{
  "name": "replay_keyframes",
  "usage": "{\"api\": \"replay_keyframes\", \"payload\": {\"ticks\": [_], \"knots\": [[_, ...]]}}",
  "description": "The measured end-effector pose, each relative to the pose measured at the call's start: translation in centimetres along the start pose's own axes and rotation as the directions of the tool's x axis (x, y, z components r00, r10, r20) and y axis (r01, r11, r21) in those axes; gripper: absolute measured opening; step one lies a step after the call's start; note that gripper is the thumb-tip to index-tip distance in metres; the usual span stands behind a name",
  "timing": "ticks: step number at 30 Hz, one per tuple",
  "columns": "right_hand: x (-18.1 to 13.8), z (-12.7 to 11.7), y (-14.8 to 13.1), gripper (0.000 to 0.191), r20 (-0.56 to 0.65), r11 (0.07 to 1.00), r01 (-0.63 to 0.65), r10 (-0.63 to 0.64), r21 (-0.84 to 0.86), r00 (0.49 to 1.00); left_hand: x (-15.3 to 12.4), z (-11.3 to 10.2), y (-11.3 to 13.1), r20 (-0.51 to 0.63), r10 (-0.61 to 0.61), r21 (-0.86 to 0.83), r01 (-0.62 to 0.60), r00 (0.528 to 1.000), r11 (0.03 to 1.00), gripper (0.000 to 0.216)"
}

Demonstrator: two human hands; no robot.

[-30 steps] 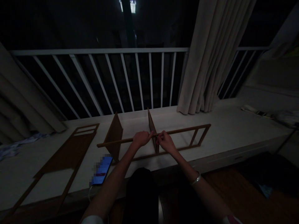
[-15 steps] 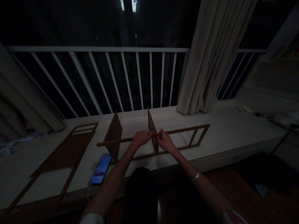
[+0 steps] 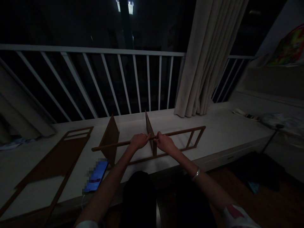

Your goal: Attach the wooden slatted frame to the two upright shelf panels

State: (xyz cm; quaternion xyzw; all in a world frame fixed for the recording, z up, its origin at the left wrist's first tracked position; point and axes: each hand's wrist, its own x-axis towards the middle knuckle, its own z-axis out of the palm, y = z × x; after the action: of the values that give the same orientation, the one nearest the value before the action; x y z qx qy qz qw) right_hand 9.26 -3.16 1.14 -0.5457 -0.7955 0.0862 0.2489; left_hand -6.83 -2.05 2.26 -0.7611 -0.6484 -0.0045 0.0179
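Note:
A brown wooden frame [image 3: 177, 132] with two upright boards lies on its side on the white ledge. My left hand [image 3: 139, 141] is wrapped round its upper rail, just left of the middle board [image 3: 149, 126]. My right hand [image 3: 164, 142] pinches at the joint where that board meets the rail; its fingertips hide whatever small thing may be there. The other board [image 3: 110, 139] stands near the frame's left end. Left of it, a separate brown panel with legs [image 3: 55, 155] lies flat.
A lit phone [image 3: 97, 177] with a cable lies at the ledge's front, close to my left forearm. Behind the ledge [image 3: 213, 129] runs a white railing [image 3: 135, 85], with a beige curtain [image 3: 199, 79] at its right. Dark cloth [image 3: 258, 174] lies on the floor at right.
The whole view has shifted slightly to the right, so things appear farther left. Both hands keep their places on the frame, with little visible finger movement.

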Motion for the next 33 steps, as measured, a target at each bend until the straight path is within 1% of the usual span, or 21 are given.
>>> {"api": "replay_keyframes", "payload": {"ticks": [2, 7, 13, 15, 18, 24, 27, 30, 33], "knots": [[-0.1, -0.1, 0.0, 0.019, -0.012, 0.998, -0.03, 0.03, -0.051, 0.999, -0.1, -0.1, 0.0, 0.005, -0.01, -0.004, 0.01, 1.0, 1.0, 0.076], [-0.1, 0.4, -0.3, 0.025, 0.018, 0.999, -0.022, 0.023, -0.037, 1.0, 0.0, -0.1, 0.0, 0.027, -0.016, 0.004, 0.016, 1.0, 1.0, 0.076], [0.3, 0.4, -0.3, 0.039, 0.048, 1.0, -0.021, 0.022, -0.018, 0.999, 0.0, 0.3, -0.2, -0.01, -0.005, -0.008, 0.005, 1.0, 1.0, 0.079], [0.5, 0.4, -0.2, 0.044, 0.067, 0.999, -0.032, 0.03, 0.031, 0.997, 0.0, 0.4, -0.2, -0.014, -0.01, -0.011, 0.01, 1.0, 1.0, 0.079], [0.8, 0.7, 0.1, 0.049, 0.107, 0.988, -0.03, 0.014, 0.154, 0.994, 0.0, 0.3, -0.2, -0.01, -0.005, -0.013, 0.005, 1.0, 1.0, 0.079], [0.8, 1.9, 0.6, 0.049, 0.059, 0.944, -0.034, 0.016, 0.327, 0.998, 0.0, 0.2, -0.2, -0.012, 0.013, -0.001, -0.013, 1.0, 1.0, 0.079], [0.6, 2.2, 0.6, 0.051, 0.068, 0.924, -0.07, 0.048, 0.376, 0.997, 0.0, 0.2, -0.2, -0.019, 0.02, 0.002, -0.02, 1.0, 1.0, 0.079], [0.3, 2.2, 0.3, 0.055, 0.103, 0.927, -0.112, 0.08, 0.358, 0.991, 0.0, 0.2, -0.3, -0.023, 0.023, 0.002, -0.023, 0.999, 1.0, 0.078], [0.1, 1.8, -0.3, 0.056, 0.145, 0.961, -0.132, 0.099, 0.241, 0.985, -0.1, 0.2, -0.2, -0.015, 0.007, 0.01, -0.007, 1.0, 1.0, 0.077]]}}
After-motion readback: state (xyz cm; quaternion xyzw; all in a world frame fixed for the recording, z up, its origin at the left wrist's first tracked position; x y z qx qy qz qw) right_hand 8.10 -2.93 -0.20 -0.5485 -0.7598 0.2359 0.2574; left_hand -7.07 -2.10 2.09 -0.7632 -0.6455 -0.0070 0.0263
